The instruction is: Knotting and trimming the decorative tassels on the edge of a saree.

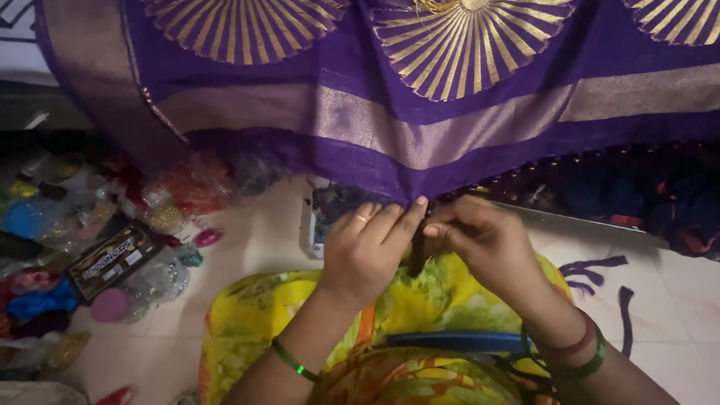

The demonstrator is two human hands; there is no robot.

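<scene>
While the left hand [365, 251] and right hand [480, 238] pinch shut on the dark tassel [417, 251] under the purple sari's [420, 150] hem at twelve o'clock, a tug could probably fray its threads.

Purple woven cloth [420, 82] with a soft sheen hangs over the floor [255, 240], its fan motifs and broad border band worked in shimmering metallic gold thread. Dark thread tassels [417, 251] trim its lower edge. The floor shows smooth, pale, faintly glossy tiles. At the floor's left edge lie clear, shiny plastic packets [161, 217] of glittering beads. Glossy green bangles [294, 364] circle the wrists.
</scene>
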